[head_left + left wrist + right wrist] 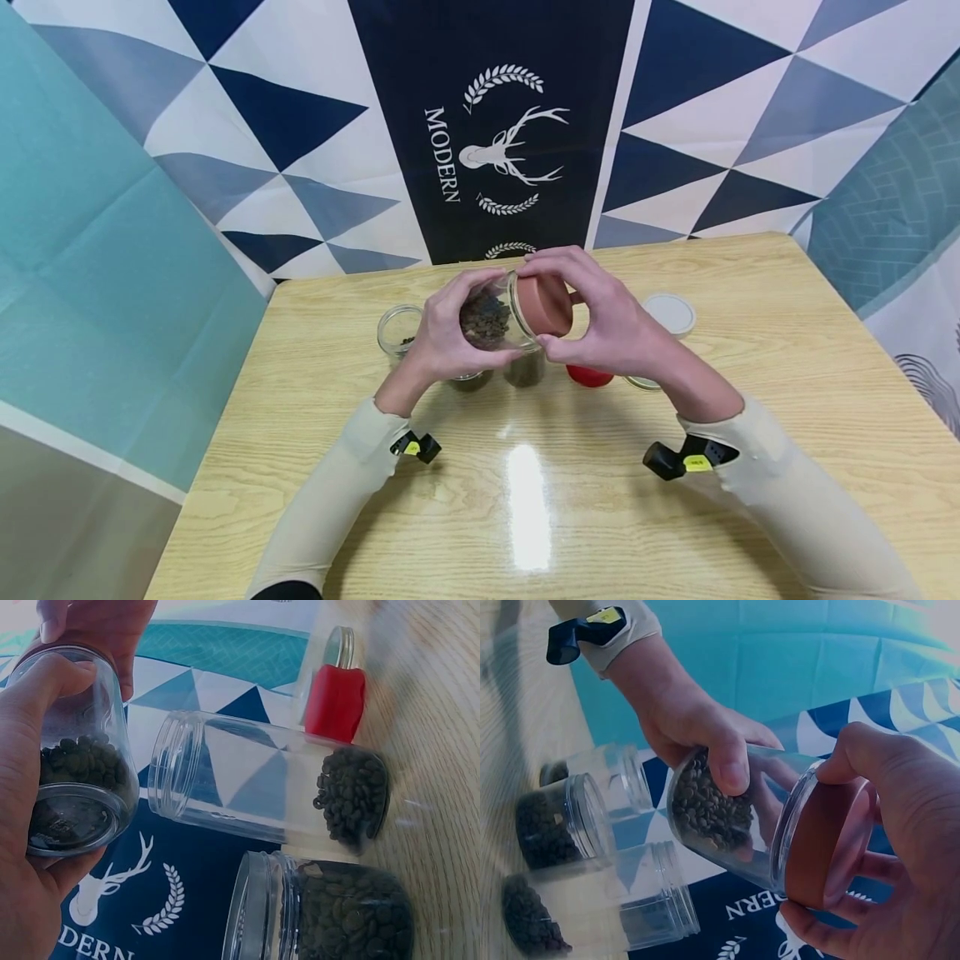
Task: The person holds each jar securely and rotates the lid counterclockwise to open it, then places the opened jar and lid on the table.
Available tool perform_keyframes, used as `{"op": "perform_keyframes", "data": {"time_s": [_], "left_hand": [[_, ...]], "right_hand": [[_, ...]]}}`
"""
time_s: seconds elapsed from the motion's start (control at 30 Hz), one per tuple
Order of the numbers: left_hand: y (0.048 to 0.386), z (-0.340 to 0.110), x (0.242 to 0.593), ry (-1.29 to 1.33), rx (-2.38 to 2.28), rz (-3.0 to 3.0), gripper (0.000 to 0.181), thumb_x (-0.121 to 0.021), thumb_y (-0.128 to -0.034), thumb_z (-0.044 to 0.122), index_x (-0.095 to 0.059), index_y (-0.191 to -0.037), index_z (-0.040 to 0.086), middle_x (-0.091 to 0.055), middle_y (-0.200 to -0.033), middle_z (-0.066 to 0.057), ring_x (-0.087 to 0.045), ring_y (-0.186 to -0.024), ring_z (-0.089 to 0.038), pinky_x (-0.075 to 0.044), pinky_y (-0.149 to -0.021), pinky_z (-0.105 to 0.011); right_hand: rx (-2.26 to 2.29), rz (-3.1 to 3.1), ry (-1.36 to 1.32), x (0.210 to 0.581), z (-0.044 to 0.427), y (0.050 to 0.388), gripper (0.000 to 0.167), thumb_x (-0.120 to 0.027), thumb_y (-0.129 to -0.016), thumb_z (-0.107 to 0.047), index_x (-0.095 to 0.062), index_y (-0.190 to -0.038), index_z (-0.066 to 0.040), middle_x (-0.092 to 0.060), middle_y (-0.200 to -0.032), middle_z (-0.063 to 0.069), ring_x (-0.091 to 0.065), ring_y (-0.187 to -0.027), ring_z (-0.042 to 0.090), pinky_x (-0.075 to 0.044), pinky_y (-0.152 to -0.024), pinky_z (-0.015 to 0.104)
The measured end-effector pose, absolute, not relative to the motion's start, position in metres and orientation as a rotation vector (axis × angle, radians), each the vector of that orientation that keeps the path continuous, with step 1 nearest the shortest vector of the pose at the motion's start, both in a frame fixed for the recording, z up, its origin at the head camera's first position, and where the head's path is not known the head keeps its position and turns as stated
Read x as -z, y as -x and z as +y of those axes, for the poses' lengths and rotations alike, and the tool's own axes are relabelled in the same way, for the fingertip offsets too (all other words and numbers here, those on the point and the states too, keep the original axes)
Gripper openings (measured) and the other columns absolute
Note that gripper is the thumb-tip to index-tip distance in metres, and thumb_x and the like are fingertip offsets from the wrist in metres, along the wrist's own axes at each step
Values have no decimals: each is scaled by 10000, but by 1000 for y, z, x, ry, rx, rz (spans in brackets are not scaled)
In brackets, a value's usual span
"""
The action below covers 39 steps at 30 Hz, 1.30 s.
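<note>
Both hands hold a clear glass jar [487, 317] above the table, tilted nearly onto its side. Dark bean-like pieces [709, 806] lie inside it. My left hand [446, 329] grips the jar's body, thumb on one side and fingers on the other. At the other end, my right hand [603, 312] has thumb and fingers curled round the reddish-brown lid [817, 840], which sits on the jar's mouth. In the left wrist view the jar's round base [79, 817] faces the camera, and the lid is mostly hidden.
Behind and below the hands stand uncovered clear jars: a tall one [247, 780], a short one [345, 907] and another [604, 776], each with dark pieces inside. To the right are a red object [589, 377], a white lid [670, 314] and a metal-rimmed disc [642, 383], partly hidden.
</note>
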<state>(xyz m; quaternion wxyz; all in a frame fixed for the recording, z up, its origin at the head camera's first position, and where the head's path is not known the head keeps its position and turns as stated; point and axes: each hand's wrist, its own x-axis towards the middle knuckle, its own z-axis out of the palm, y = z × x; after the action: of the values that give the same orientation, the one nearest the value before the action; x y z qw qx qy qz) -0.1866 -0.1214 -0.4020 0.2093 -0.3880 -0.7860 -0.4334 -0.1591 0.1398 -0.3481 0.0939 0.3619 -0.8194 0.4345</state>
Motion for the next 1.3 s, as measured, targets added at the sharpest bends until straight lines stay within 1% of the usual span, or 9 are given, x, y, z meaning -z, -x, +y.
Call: {"op": "perform_keyframes", "data": {"time_s": [0.07, 0.13, 0.17, 0.37, 0.57, 0.77, 0.9, 1.13, 1.3], "left_hand": [[187, -122, 402, 1080, 1204, -2185, 1002, -1078, -661, 174, -586, -1510, -27, -719, -1463, -206, -727, -1343, -350, -604, -1187, -398], [187, -122, 403, 1081, 1204, -2182, 997, -1076, -657, 168, -589, -1505, -27, -719, -1463, -209, -728, -1342, -352, -604, -1188, -398], [188, -123, 403, 1081, 1203, -2181, 996, -1076, -655, 166, -590, -1503, -27, -720, -1462, -209, -728, -1341, -352, -603, -1188, -398], [188, -125, 403, 1054, 1213, -2194, 999, -1079, -655, 173, -590, -1505, -19, -729, -1461, -203, -734, -1339, -345, -601, -1188, -398], [185, -129, 401, 1012, 1246, -2201, 1010, -1078, -653, 167, -581, -1514, -18, -729, -1466, -199, -731, -1343, -346, -597, -1189, -422], [182, -133, 402, 978, 1263, -2213, 1016, -1077, -649, 174, -586, -1518, -11, -737, -1447, -192, -736, -1339, -340, -596, -1192, -402], [180, -139, 402, 941, 1275, -2206, 1011, -1074, -643, 162, -594, -1516, -11, -738, -1434, -193, -736, -1329, -345, -595, -1186, -395], [177, -149, 402, 888, 1266, -2182, 991, -1060, -635, 155, -609, -1501, -16, -736, -1445, -209, -744, -1309, -369, -589, -1171, -365], [175, -161, 403, 847, 1274, -2166, 988, -1060, -628, 143, -614, -1493, -25, -746, -1435, -227, -749, -1303, -395, -562, -1175, -277]], "right_hand": [[-1293, -2420, -1095, 349, 139, 160, 750, -828, -807, 20, -635, -1516, -129, -566, -1610, 124, -606, -1418, 301, -661, -973, 562], [-1290, -2408, -1110, 349, 139, 160, 756, -833, -800, 16, -633, -1516, -123, -563, -1612, 129, -607, -1433, 310, -658, -984, 574], [-1286, -2402, -1113, 349, 139, 161, 757, -835, -800, 13, -633, -1517, -122, -563, -1614, 129, -608, -1435, 308, -658, -986, 558], [-1263, -2370, -1103, 352, 143, 160, 761, -847, -790, 13, -646, -1508, -136, -574, -1623, 120, -606, -1432, 270, -622, -960, 315], [-1280, -2376, -1066, 354, 148, 161, 740, -852, -809, 21, -656, -1502, -147, -575, -1625, 113, -590, -1418, 251, -598, -949, 245], [-1267, -2407, -968, 363, 160, 159, 721, -852, -814, 17, -666, -1491, -143, -595, -1607, 113, -598, -1384, 238, -558, -937, 165], [-1228, -2432, -896, 369, 172, 159, 740, -849, -812, 16, -660, -1506, -160, -596, -1601, 100, -578, -1368, 169, -549, -935, 147], [-1189, -2417, -824, 381, 197, 159, 761, -866, -780, 45, -675, -1498, -120, -610, -1588, 116, -517, -1343, -62, -521, -930, 77], [-1161, -2404, -788, 385, 213, 158, 779, -871, -755, 105, -684, -1484, -97, -620, -1556, 139, -515, -1314, -84, -503, -918, 40]]}}
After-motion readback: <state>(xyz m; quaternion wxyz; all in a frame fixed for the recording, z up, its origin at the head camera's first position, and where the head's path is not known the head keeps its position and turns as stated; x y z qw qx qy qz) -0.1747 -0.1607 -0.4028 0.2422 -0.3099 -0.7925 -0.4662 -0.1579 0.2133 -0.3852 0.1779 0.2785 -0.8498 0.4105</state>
